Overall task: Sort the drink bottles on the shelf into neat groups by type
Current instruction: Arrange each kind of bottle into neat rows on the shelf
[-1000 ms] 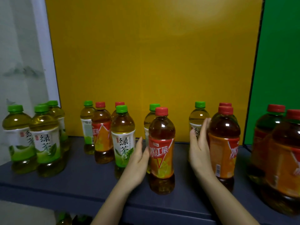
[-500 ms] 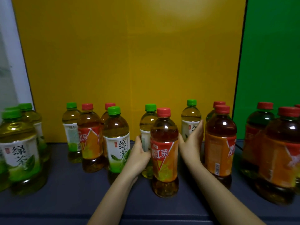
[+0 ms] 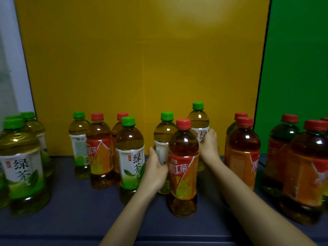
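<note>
Two bare hands reach over the dark blue-grey shelf (image 3: 79, 210) into a mixed row of drink bottles. Of these, the left hand (image 3: 157, 167) has its fingers curled round the white label of a green-capped clear plastic bottle of pale green tea (image 3: 164, 135), which stands just behind and left of a red-capped plastic bottle of amber tea (image 3: 183, 167) at the front. The right hand (image 3: 209, 146) is wrapped round the label of a second green-capped green tea bottle (image 3: 198, 121), behind and right of that red-capped one. Its cap sits higher than the caps around it; whether its base touches the shelf cannot be told.

The front bottle's orange-red label reads 冰红茶 in white above a lemon slice. To the left, a third green-capped bottle (image 3: 130, 157) shows 绿茶 in dark characters on white over green leaves; the small red mark beside them is too small to read. A cluster of green tea bottles (image 3: 21, 166) with the same 绿茶 label stands at the far left, and red-capped amber bottles (image 3: 243, 153) stand at the right. Behind them are a yellow panel (image 3: 142, 68) and a green panel (image 3: 292, 68).
</note>
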Demonstrator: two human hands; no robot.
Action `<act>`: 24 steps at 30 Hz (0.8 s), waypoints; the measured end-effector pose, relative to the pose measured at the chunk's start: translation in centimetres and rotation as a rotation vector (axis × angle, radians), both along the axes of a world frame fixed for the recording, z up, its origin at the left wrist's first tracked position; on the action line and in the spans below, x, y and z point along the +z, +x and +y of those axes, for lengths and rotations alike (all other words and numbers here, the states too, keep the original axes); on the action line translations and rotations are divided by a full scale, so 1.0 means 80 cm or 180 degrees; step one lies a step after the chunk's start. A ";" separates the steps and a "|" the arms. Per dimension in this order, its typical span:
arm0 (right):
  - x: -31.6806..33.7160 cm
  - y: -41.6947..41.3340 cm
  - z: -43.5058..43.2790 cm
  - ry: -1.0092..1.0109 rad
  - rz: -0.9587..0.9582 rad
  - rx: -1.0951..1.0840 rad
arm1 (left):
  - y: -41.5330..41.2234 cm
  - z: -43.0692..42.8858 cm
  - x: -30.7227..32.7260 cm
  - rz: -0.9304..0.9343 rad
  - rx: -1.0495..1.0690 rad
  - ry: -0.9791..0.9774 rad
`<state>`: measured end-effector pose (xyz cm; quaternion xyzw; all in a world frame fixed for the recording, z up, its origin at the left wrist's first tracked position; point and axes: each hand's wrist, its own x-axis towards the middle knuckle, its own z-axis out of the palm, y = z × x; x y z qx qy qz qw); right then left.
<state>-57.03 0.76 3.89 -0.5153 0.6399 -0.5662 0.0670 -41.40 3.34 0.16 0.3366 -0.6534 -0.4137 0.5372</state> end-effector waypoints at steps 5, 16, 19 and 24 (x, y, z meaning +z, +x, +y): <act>0.042 0.011 0.021 -0.0466 -0.0003 0.0319 | 0.011 -0.002 0.019 -0.0129 0.0150 -0.0162; 0.125 0.018 0.057 -0.1293 0.0369 0.0663 | 0.024 0.011 0.046 -0.0043 0.0135 -0.0496; 0.148 0.016 0.066 -0.1536 0.0421 0.0668 | 0.023 0.017 0.069 0.0056 0.0173 -0.0699; 0.176 0.016 0.079 -0.1768 0.0521 0.0830 | 0.026 0.033 0.114 0.0158 0.0395 -0.1077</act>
